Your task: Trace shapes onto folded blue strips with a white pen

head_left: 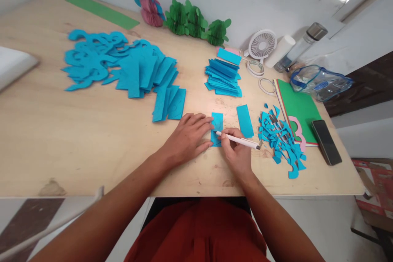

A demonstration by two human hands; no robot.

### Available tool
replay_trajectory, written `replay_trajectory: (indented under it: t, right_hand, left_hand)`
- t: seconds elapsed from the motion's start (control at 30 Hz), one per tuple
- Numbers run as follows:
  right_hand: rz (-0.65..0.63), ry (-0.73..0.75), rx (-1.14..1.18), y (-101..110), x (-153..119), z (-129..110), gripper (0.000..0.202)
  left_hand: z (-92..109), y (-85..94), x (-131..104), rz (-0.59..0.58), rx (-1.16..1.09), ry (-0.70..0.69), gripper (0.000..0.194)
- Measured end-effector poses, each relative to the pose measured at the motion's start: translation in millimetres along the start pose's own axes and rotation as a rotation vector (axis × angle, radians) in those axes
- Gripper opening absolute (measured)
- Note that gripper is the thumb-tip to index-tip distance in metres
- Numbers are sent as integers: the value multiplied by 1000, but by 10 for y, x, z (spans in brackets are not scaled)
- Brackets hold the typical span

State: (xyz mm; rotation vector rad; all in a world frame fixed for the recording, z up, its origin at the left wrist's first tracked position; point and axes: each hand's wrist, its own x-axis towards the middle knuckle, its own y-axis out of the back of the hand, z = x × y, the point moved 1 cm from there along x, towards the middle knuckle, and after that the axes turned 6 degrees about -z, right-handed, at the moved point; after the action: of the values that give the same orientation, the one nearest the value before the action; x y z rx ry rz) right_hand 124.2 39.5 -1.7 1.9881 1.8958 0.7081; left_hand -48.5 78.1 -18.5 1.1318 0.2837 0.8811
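Observation:
My right hand (237, 153) is closed round a white pen (241, 140), its tip on a small blue paper rectangle (217, 120). My left hand (187, 139) lies flat with fingers spread, fingertips at the left edge of that paper. Another blue rectangle (245, 121) lies just to the right. Behind them sits a stack of blue strips (223, 77). To the left are folded blue pieces (169, 102) and a heap of curly blue cutouts (92, 59). Blue scraps (281, 137) are scattered on the right.
Along the back stand a pink and blue paper figure (150, 8), green paper figures (186, 18), a small fan (262, 45) and a bottle (301, 47). Tape rolls (255, 68), a green folder (302, 106), a clear pouch (321, 84) and a phone (326, 142) are at the right.

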Motion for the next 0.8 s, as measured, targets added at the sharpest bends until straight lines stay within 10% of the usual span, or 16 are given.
replay_trajectory:
  t: [0.8]
  right_hand:
    - [43, 54, -134, 49, -39, -21, 10]
  left_hand:
    - [-6, 0, 3, -11, 1, -8, 31]
